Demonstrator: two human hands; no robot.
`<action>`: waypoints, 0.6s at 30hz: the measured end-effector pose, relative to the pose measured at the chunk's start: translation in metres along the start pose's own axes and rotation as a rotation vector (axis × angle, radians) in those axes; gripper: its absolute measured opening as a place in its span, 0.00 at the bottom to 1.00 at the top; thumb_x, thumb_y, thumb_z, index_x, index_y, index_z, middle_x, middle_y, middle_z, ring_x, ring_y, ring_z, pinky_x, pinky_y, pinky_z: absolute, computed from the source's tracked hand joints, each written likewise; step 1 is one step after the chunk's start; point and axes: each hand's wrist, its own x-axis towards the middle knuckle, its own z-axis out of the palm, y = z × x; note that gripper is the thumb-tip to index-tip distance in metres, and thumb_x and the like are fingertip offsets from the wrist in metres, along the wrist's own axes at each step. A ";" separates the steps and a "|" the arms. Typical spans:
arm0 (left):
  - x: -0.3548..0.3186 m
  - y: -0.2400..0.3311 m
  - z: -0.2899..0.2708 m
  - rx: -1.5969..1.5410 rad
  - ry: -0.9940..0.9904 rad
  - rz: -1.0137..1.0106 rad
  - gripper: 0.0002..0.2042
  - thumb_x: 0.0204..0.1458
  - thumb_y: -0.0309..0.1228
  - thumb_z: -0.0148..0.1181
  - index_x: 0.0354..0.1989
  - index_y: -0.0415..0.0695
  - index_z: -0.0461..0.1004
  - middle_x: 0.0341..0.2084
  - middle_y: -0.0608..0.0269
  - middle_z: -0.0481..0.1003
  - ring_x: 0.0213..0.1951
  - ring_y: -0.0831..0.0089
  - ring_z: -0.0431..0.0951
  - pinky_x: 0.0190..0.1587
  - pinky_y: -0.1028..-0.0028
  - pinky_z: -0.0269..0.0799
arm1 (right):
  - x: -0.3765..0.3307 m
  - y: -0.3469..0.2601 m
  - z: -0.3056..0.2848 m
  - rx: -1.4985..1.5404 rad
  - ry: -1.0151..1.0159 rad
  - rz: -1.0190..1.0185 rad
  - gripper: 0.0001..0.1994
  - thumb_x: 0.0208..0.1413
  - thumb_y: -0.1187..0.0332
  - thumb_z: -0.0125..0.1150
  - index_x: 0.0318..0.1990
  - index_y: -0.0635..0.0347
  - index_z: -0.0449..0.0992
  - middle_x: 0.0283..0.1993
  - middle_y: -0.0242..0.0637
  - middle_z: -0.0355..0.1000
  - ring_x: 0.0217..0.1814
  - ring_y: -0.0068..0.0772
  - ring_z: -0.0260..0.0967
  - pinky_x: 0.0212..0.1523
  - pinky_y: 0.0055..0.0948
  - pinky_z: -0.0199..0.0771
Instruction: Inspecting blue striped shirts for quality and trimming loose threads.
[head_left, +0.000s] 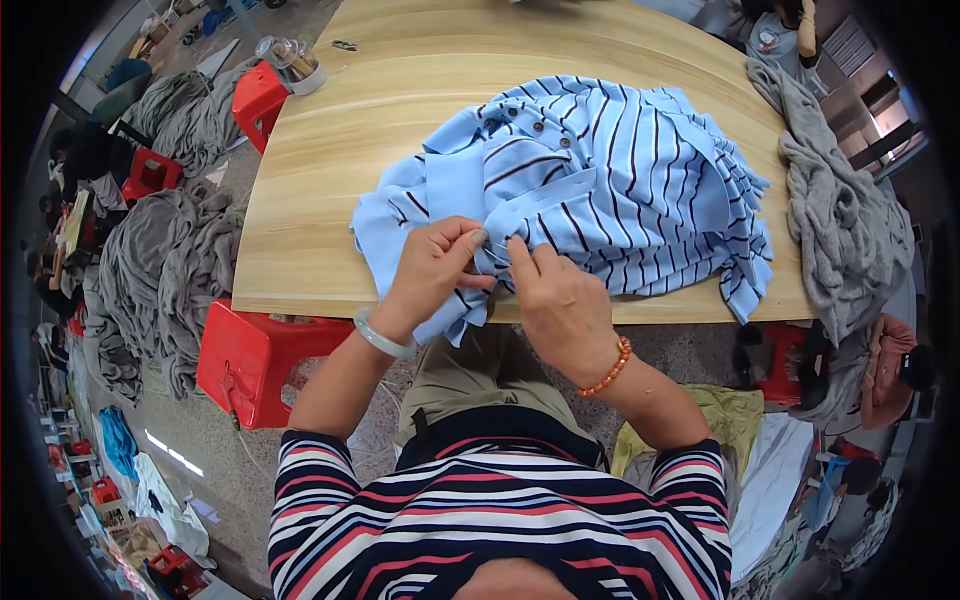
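A light blue knit garment with dark stripes lies bunched on the wooden table, reaching over its front edge. Dark buttons show along a plain blue band near its far side. At the garment's near edge, my left hand pinches the fabric between thumb and fingertips. Close beside it, my right hand has its fingers bent down onto the same spot, gripping the cloth. Whether something small, such as a thread, sits between the fingertips is too fine to make out.
The pale wooden table spreads under the garment. A container of tools stands at its far left corner. Grey knitwear is heaped along the right edge. A red stool stands at the front left. Other people work farther off.
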 end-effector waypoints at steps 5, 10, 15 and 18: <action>-0.010 -0.011 0.025 0.480 0.234 0.348 0.08 0.60 0.25 0.53 0.43 0.37 0.75 0.24 0.63 0.75 0.24 0.81 0.76 0.27 0.77 0.78 | -0.001 -0.023 0.003 -0.206 0.003 0.088 0.17 0.52 0.74 0.53 0.51 0.67 0.69 0.30 0.40 0.66 0.28 0.38 0.70 0.26 0.33 0.72; -0.011 -0.021 0.019 1.018 0.389 0.867 0.08 0.56 0.22 0.55 0.43 0.38 0.75 0.21 0.51 0.75 0.19 0.61 0.77 0.23 0.68 0.73 | 0.001 -0.014 0.020 0.100 0.012 0.175 0.11 0.57 0.71 0.53 0.46 0.61 0.70 0.31 0.43 0.67 0.28 0.44 0.72 0.26 0.39 0.72; -0.007 -0.023 0.014 0.905 0.349 0.547 0.07 0.57 0.23 0.54 0.42 0.38 0.75 0.22 0.54 0.75 0.19 0.65 0.76 0.22 0.69 0.73 | 0.000 -0.009 0.019 0.088 -0.010 0.168 0.12 0.57 0.70 0.54 0.48 0.60 0.69 0.31 0.43 0.67 0.29 0.45 0.73 0.27 0.39 0.72; -0.006 -0.023 0.015 0.524 0.325 0.399 0.07 0.59 0.25 0.53 0.41 0.37 0.74 0.20 0.63 0.74 0.20 0.80 0.74 0.22 0.74 0.76 | -0.003 -0.017 0.012 0.023 0.007 0.159 0.14 0.54 0.72 0.54 0.48 0.63 0.68 0.31 0.41 0.66 0.30 0.41 0.72 0.27 0.36 0.73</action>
